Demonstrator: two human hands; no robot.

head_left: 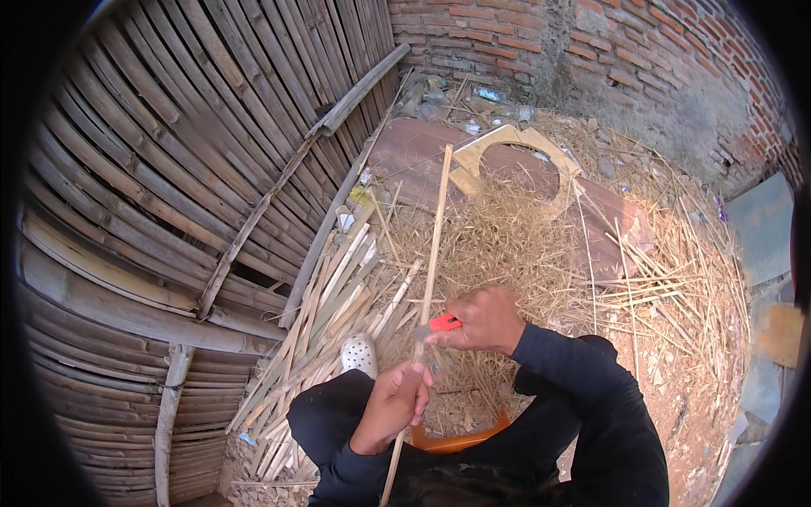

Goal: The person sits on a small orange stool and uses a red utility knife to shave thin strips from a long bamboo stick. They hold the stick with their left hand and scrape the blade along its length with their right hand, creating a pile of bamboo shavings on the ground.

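Note:
A long, thin bamboo strip (436, 241) runs upright through the middle of the view, from between my legs to near the brown board. My left hand (395, 400) is wrapped round its lower part. Just above, my right hand (481, 319) grips a red-handled utility knife (443, 323). The knife's blade lies against the strip, a little above my left hand. Pale shavings (498, 241) are heaped on the ground beyond my hands.
Many split bamboo strips (325, 317) lie in a pile at left, next to my white clog (359, 353). A bamboo-slat wall (169, 160) rises on the left and a brick wall (498, 34) at the back. A ring-cut board (507, 137) rests on a brown panel (414, 156). Under me shows an orange stool edge (460, 441).

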